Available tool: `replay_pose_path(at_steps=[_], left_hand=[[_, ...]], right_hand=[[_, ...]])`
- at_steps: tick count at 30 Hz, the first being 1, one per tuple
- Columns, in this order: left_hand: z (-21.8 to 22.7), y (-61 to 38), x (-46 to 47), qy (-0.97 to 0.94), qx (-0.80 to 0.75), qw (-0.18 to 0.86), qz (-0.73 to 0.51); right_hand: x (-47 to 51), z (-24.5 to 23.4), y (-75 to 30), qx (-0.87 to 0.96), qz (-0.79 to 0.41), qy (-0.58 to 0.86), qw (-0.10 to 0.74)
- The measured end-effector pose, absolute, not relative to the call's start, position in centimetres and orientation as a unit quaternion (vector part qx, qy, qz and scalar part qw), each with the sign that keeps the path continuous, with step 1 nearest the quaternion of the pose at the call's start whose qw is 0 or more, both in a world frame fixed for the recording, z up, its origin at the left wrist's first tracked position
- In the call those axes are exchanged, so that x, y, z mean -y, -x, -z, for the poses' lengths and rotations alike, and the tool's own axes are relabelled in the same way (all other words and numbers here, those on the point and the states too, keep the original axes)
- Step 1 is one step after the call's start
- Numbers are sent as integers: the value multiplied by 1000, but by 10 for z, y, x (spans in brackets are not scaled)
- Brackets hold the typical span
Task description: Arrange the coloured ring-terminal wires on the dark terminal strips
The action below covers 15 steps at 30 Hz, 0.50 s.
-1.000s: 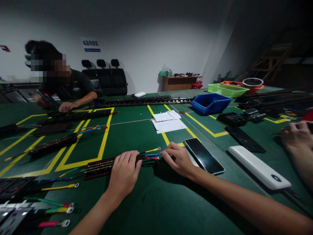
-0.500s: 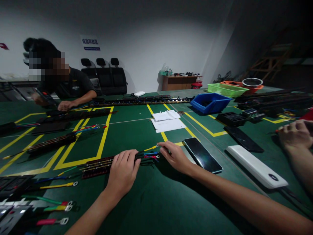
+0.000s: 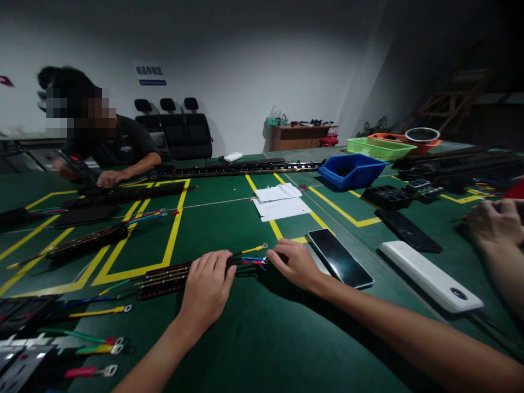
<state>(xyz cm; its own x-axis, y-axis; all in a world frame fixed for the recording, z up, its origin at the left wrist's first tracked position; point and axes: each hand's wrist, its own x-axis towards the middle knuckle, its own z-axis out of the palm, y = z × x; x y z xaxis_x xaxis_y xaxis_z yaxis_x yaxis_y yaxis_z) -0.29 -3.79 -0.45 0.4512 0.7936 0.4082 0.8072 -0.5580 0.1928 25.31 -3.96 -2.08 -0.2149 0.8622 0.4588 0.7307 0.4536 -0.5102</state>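
Observation:
My left hand point(image 3: 209, 286) is wrapped over a dark strip-shaped wiring assembly point(image 3: 164, 275) with brass-coloured lines along it. From its right end come a yellow-sleeved wire point(image 3: 254, 249) with a bare ring terminal, plus a blue-sleeved wire point(image 3: 250, 256) and a red one point(image 3: 254, 261). My right hand point(image 3: 295, 263) is closed, fingertips pinched at the end of the blue-sleeved wire; its tip is hidden by the fingers. The yellow wire's ring stands free just above them.
Right of my hand lie a phone point(image 3: 340, 258), a white power bank point(image 3: 429, 275) and a black slab point(image 3: 407, 230). Behind are papers point(image 3: 282, 208) and a blue bin point(image 3: 352, 172). Wires with ring terminals point(image 3: 123, 309) lie front left. A co-worker's hand point(image 3: 495, 224) is far right; another person sits across.
My right fingers have left the yellow wire's ring terminal and shifted slightly down to the blue wire's end. My left hand stays on the strip assembly.

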Motion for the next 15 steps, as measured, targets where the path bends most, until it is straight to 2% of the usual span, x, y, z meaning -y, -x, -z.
replay_pose_path(at_steps=[4,10,15], left_hand=[[4,3,39,850,474,12,229],[2,3,39,851,470,12,231],[3,3,40,850,471,8,237]], right_hand=[[40,20,-253,743,-108,526,400],[40,18,-251,767,-134,531,333],[41,18,-251,730,-116,562,370]])
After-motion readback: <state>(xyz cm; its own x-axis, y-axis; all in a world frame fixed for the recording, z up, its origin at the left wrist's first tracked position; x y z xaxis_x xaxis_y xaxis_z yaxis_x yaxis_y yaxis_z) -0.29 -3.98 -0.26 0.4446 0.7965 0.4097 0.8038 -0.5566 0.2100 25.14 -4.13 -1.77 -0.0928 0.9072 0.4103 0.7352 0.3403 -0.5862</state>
